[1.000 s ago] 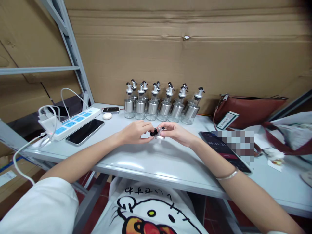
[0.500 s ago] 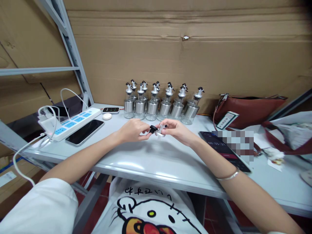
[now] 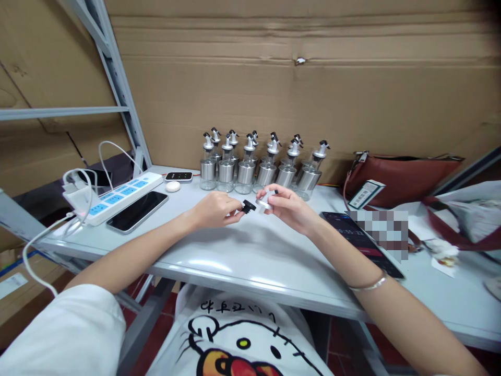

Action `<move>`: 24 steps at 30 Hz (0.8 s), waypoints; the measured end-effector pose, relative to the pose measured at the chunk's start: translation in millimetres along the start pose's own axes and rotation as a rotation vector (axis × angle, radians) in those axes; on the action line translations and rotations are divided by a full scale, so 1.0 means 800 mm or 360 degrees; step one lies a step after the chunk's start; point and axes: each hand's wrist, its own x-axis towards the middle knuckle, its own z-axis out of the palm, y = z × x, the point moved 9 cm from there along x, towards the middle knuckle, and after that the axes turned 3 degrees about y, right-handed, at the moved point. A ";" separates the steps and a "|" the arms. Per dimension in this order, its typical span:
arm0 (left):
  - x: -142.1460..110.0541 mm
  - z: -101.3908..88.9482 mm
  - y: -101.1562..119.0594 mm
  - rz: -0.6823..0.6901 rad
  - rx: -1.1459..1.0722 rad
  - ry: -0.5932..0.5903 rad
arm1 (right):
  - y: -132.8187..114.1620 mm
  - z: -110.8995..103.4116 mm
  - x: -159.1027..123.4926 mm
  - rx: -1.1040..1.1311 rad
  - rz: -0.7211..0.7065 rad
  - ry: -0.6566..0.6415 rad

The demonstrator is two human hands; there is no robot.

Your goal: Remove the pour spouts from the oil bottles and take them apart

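Note:
Between finger and thumb, my left hand (image 3: 219,210) pinches a small black ribbed stopper (image 3: 248,207) above the table. Close to its right, my right hand (image 3: 287,208) holds a silver-white pourer top (image 3: 264,202), its lower end turned toward the stopper. A narrow gap shows between the two parts. Behind my hands stand several glass oil bottles (image 3: 246,175) with steel bands, each wearing a silver pourer with a black tip. My right fingers hide part of the pourer top.
A white power strip (image 3: 117,201) and a dark phone (image 3: 136,212) lie at the left, near a round white disc (image 3: 173,186) and a small black device (image 3: 179,177). At the right are a phone with a timer (image 3: 364,245) and a brown bag (image 3: 403,177). Cardboard (image 3: 235,89) walls the back.
The pourer top has come apart from the black stopper, which it touched before. My right hand has tilted and moved slightly right; my left hand has barely moved.

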 end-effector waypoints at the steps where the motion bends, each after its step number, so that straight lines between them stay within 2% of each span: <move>1: 0.000 -0.001 0.001 0.0011 -0.0006 0.0013 | -0.002 -0.002 0.001 0.0007 -0.0028 0.0028; 5: 0.001 -0.010 0.008 0.0089 -0.0039 0.0137 | -0.008 -0.010 0.002 -0.0029 -0.0103 0.0142; 8: 0.001 -0.014 0.013 0.0142 -0.0034 0.0191 | -0.006 -0.009 0.003 -0.0032 -0.0083 0.0145; 17: 0.003 -0.011 0.013 0.0099 -0.0083 0.0134 | 0.001 0.002 0.000 -0.0041 -0.0010 0.0094; 24: 0.002 -0.015 0.010 0.0030 -0.0071 0.0192 | 0.006 0.005 0.001 -0.0084 0.0005 0.0050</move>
